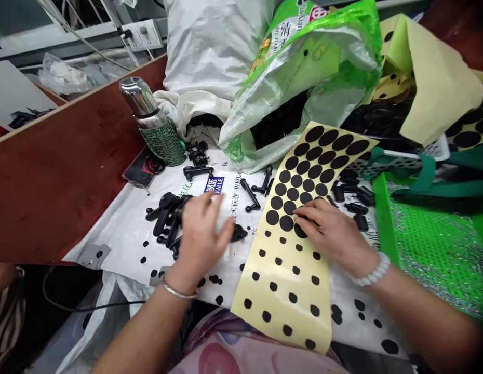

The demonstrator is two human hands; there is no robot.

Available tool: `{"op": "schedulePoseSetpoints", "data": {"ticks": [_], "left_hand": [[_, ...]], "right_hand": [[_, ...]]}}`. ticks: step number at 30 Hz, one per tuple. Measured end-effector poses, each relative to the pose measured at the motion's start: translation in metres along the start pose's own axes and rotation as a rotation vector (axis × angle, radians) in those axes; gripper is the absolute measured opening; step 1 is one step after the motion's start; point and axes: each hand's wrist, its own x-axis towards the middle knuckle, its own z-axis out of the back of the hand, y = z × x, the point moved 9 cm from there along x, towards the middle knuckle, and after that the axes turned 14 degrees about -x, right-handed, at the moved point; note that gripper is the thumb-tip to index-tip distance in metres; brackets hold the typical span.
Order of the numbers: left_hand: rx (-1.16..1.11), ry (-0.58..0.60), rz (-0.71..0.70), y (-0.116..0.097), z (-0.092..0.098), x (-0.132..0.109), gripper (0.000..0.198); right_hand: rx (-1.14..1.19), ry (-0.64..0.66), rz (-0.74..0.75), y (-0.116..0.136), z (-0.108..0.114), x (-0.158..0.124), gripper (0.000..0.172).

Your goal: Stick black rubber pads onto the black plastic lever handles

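A pale yellow sheet of round black stickers (287, 223) lies slanted across the white work surface. Full dots fill its upper part, and small black marks are left on the lower part. My right hand (335, 234) rests on the sheet, thumb and forefinger drawn close together at the edge of one dot in the lowest full row. Over the heap of black plastic arm-shaped parts (162, 221) hovers my left hand (200, 234), slightly blurred, with its thumb and fingers apart and nothing visible between them. Several similar black parts (250, 196) lie between that hand and the sheet.
A steel flask (161, 137) in a green woven sleeve stands at back left beside a dark phone-like object (142, 169). Open green-and-white sacks (296, 88) stand behind. To the right are black cylindrical parts (356, 208) and a green perforated tray (432, 228). A reddish board (70, 171) borders the left.
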Motion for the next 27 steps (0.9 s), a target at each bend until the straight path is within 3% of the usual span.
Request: {"op": "schedulePoseSetpoints", "data": {"ticks": [4,8,14,19,27], "left_hand": [[-0.098,0.364,-0.178,-0.045,-0.062,-0.006,0.045],[-0.079,0.564,-0.197,-0.053,-0.093,-0.012,0.059],[-0.015,0.666,-0.211,-0.052,-0.102,-0.017,0.053],[-0.008,0.655,-0.207,-0.053,-0.103,-0.019,0.052],[0.004,0.651,-0.207,-0.052,-0.105,-0.02,0.052]], "right_hand": [[-0.123,0.025,0.077,0.021,-0.01,0.003,0.025],[-0.179,0.047,0.125,0.028,-0.013,0.004,0.027],[-0.144,0.071,0.112,0.017,-0.019,0.017,0.019],[-0.138,0.057,0.066,0.013,-0.024,0.027,0.018],[-0.193,-0.066,0.169,0.047,-0.005,-0.02,0.029]]}}
